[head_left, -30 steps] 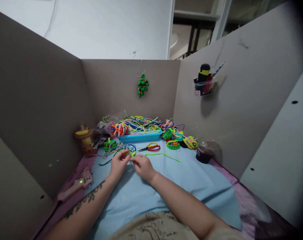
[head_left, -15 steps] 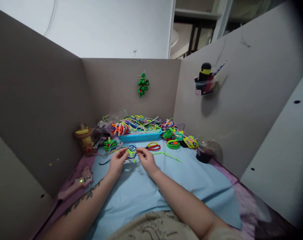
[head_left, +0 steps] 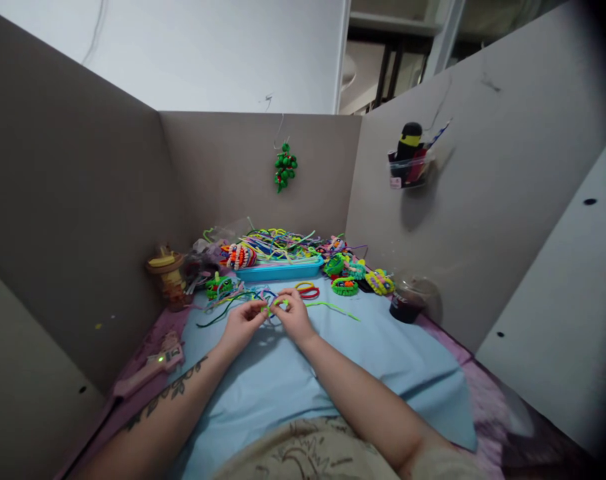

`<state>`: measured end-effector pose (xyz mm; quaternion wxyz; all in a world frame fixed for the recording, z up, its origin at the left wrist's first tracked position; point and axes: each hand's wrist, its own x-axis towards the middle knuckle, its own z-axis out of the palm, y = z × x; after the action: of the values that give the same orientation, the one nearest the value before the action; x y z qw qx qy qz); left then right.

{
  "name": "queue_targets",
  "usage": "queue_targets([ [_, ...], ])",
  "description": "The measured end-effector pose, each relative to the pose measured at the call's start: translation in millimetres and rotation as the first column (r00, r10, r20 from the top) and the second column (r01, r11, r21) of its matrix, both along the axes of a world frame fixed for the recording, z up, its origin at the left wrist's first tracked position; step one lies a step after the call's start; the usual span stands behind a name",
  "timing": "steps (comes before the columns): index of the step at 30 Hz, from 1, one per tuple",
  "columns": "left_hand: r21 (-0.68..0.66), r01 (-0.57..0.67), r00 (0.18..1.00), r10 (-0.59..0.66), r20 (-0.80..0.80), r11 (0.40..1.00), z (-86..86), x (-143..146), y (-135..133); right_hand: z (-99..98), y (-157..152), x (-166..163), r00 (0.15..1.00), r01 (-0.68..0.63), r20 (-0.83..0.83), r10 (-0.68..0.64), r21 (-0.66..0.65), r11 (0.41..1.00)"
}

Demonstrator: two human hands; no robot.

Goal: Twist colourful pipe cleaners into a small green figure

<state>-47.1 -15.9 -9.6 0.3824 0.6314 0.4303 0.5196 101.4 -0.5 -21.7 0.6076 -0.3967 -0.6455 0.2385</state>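
My left hand [head_left: 243,325] and my right hand [head_left: 293,316] meet over the light blue cloth [head_left: 333,373], fingertips pinched together on a small bent piece of green and blue pipe cleaner [head_left: 273,306]. Loose pipe cleaners [head_left: 227,301] trail to the left of my left hand. A long green pipe cleaner [head_left: 333,308] lies just right of my right hand. Scissors with red and yellow handles [head_left: 307,289] rest just beyond my fingers.
A blue tray [head_left: 277,270] heaped with coloured pipe cleaners sits at the back, with coiled finished pieces [head_left: 363,279] to its right. A dark cup [head_left: 407,305] stands right, a yellow-lidded jar [head_left: 167,275] left, a pink glue gun [head_left: 150,370] at near left. Grey panels wall all sides.
Both hands moved away from me toward the scissors, and their fingertips closed in together on the small pipe cleaner piece. The view tilted slightly.
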Motion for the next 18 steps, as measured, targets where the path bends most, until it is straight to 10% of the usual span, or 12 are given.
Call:
queue_targets([
  [18, 0.090, 0.038, 0.999, -0.037, -0.016, 0.995, -5.0, -2.1, -0.3, -3.6, 6.5, 5.8, 0.990, -0.086, 0.103, 0.093, -0.068, 0.994],
])
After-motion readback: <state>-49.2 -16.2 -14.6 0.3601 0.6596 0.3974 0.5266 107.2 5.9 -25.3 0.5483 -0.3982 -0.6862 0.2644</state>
